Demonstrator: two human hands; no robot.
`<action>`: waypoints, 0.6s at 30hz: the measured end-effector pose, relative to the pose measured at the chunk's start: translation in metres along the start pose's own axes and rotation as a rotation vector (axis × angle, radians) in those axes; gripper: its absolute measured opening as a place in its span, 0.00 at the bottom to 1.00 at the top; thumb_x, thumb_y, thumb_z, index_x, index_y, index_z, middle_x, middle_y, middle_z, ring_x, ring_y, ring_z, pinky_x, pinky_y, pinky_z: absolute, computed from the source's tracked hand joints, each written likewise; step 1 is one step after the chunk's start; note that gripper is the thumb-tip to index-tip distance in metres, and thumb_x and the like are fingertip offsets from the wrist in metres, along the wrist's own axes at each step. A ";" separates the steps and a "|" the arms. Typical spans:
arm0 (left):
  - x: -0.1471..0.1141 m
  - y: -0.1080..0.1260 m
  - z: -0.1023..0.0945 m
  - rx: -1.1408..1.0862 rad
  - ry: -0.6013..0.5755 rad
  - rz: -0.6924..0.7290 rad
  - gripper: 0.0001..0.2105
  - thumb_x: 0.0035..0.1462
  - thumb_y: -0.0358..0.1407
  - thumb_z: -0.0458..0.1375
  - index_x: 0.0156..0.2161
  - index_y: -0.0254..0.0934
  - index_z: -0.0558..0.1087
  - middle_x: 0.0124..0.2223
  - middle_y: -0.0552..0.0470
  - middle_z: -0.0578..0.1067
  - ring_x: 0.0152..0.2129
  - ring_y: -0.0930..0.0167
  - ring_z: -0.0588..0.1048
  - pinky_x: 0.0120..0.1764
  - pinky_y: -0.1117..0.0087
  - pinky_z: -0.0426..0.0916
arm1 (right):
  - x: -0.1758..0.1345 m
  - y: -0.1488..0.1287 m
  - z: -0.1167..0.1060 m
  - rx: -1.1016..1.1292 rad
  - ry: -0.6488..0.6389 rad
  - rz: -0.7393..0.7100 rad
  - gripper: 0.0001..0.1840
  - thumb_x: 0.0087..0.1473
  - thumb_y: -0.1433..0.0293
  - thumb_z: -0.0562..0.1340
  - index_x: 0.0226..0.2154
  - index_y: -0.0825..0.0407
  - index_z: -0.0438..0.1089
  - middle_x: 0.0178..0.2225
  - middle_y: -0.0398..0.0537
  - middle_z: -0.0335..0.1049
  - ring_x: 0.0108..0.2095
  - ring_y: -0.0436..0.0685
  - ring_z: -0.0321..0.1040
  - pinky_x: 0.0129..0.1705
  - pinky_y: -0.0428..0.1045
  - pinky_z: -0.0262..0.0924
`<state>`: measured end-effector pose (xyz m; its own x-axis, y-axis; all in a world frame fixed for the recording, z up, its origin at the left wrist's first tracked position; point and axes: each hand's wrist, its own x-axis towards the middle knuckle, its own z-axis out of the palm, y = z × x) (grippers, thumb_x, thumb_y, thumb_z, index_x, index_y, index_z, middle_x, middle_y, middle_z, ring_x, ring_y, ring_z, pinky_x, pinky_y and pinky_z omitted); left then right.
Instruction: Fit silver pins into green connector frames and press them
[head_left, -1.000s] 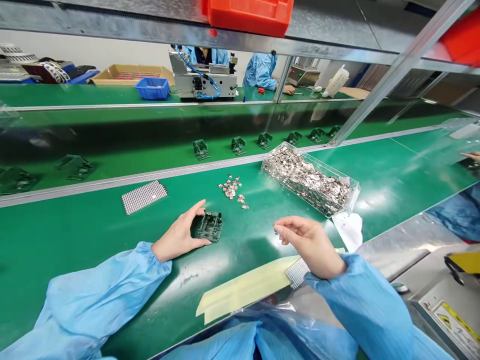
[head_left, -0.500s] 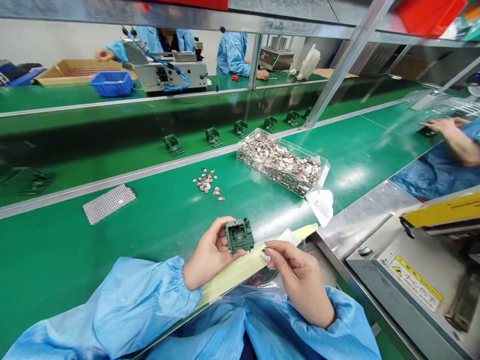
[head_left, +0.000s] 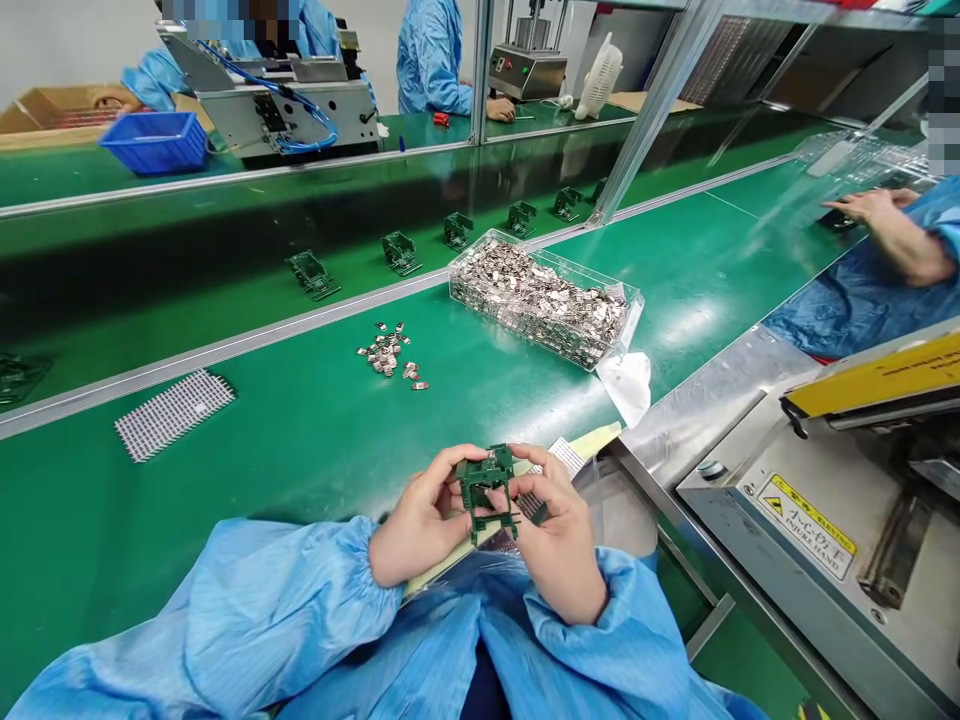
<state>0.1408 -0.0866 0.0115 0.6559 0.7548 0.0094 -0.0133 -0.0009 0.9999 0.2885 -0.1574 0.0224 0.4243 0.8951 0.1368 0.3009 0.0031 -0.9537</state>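
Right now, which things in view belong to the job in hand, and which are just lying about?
Belong to the job:
- green frame, in the left hand and right hand
- probably the loose metal pieces
- probably the clear tray

Seemingly just lying about:
- blue bin, farther back
- white sheet

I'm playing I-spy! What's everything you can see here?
worktop: one, green, centre
green part: one, green, front centre
similar parts: at least six, green, behind
clear box: one, transparent, right of centre
metal pieces: many, silvery, boxed and loose
studded sheets: two, greyish, left and centre
strip: one, pale yellow, near edge
paper: one, white, beside clear box
bin: one, blue, back left
machines: three, greyish, two back, one right
co-workers: three, blue-clad, two back, one right
left hand: one, blue-sleeved, holding green part
right hand: one, blue-sleeved, holding green part
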 end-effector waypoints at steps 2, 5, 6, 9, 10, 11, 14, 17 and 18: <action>-0.002 -0.002 -0.001 0.024 -0.015 0.011 0.21 0.54 0.35 0.63 0.52 0.45 0.64 0.41 0.52 0.75 0.32 0.71 0.77 0.35 0.71 0.73 | 0.000 0.000 0.001 -0.006 0.021 0.009 0.07 0.51 0.68 0.65 0.23 0.50 0.73 0.47 0.53 0.70 0.50 0.62 0.67 0.53 0.56 0.60; -0.004 -0.007 -0.003 0.120 -0.001 0.019 0.17 0.58 0.39 0.59 0.52 0.45 0.65 0.39 0.51 0.74 0.28 0.71 0.74 0.29 0.72 0.69 | -0.002 0.000 0.002 -0.014 0.051 0.015 0.07 0.51 0.68 0.66 0.23 0.50 0.72 0.44 0.53 0.71 0.46 0.61 0.68 0.49 0.54 0.62; -0.005 -0.009 -0.004 0.157 0.010 0.019 0.16 0.60 0.40 0.58 0.52 0.45 0.66 0.38 0.50 0.74 0.26 0.72 0.72 0.27 0.72 0.67 | -0.003 0.001 0.003 -0.010 0.056 0.017 0.07 0.51 0.68 0.66 0.23 0.50 0.72 0.42 0.52 0.71 0.45 0.60 0.69 0.47 0.53 0.63; -0.006 -0.013 -0.002 0.205 0.046 0.023 0.15 0.61 0.41 0.57 0.52 0.44 0.66 0.36 0.50 0.74 0.23 0.72 0.69 0.24 0.72 0.63 | -0.006 0.004 0.004 0.044 0.036 0.042 0.06 0.52 0.68 0.65 0.26 0.51 0.72 0.36 0.50 0.72 0.39 0.57 0.70 0.42 0.51 0.64; -0.006 -0.013 -0.001 0.201 0.060 0.027 0.15 0.61 0.42 0.57 0.52 0.44 0.66 0.36 0.51 0.74 0.24 0.72 0.69 0.25 0.72 0.64 | -0.007 0.005 0.005 0.076 0.025 0.057 0.05 0.53 0.68 0.65 0.27 0.51 0.73 0.36 0.49 0.72 0.38 0.57 0.70 0.41 0.51 0.65; -0.007 -0.014 0.000 0.196 0.076 0.032 0.15 0.61 0.42 0.57 0.51 0.44 0.66 0.36 0.51 0.74 0.25 0.72 0.70 0.26 0.72 0.65 | -0.008 0.006 0.006 0.114 0.016 0.075 0.05 0.54 0.68 0.64 0.28 0.51 0.73 0.35 0.49 0.72 0.38 0.57 0.70 0.41 0.50 0.65; -0.008 -0.013 0.003 0.186 0.125 0.035 0.14 0.61 0.41 0.57 0.51 0.43 0.66 0.38 0.50 0.74 0.29 0.71 0.72 0.31 0.73 0.67 | -0.009 0.006 0.008 0.232 0.019 0.131 0.05 0.53 0.66 0.66 0.30 0.51 0.73 0.33 0.48 0.73 0.35 0.55 0.71 0.37 0.49 0.67; -0.010 -0.011 0.006 0.173 0.152 0.027 0.13 0.62 0.40 0.56 0.50 0.41 0.66 0.40 0.49 0.74 0.31 0.72 0.72 0.32 0.74 0.67 | -0.009 0.006 0.011 0.326 0.035 0.163 0.07 0.50 0.65 0.69 0.27 0.52 0.73 0.31 0.47 0.74 0.32 0.55 0.72 0.35 0.48 0.68; -0.010 -0.010 0.007 0.168 0.156 0.023 0.13 0.62 0.40 0.56 0.50 0.40 0.66 0.40 0.49 0.74 0.31 0.72 0.72 0.32 0.74 0.67 | -0.009 0.005 0.012 0.352 0.041 0.172 0.08 0.49 0.65 0.69 0.27 0.52 0.73 0.30 0.47 0.74 0.32 0.55 0.72 0.35 0.48 0.68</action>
<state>0.1391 -0.0989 0.0017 0.5323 0.8454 0.0439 0.1076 -0.1190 0.9870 0.2760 -0.1597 0.0129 0.4793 0.8772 -0.0288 -0.0859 0.0143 -0.9962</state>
